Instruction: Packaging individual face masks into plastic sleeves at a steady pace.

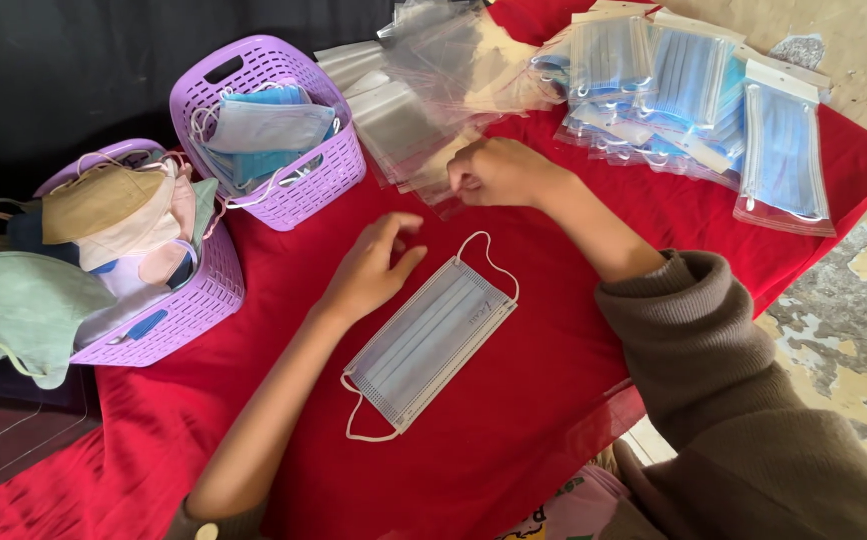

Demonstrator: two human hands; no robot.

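- A pale blue pleated face mask point(432, 342) with white ear loops is laid flat and slantwise on the red cloth point(514, 440) that covers the desk, near the middle and toward the near edge; it is not held by either hand.
- The step in hand is judged to be the fetching of an empty clear sleeve for this mask: one sleeve has to be parted from the stack before the mask can be slid in.
- The right hand point(494, 172) is closed in a pinch at the near edge of the pile of clear plastic sleeves point(424, 110); a sleeve corner seems to be taken between the fingertips, though this cannot be told for certain.
- The left hand point(372, 268) is held loosely open, fingers curled, just beside the mask's upper corner, with nothing in its grip.
- Bagged masks point(694, 95) are heaped toward the far right corner.
- Two purple baskets point(304, 185) of loose masks are set at the left edge.
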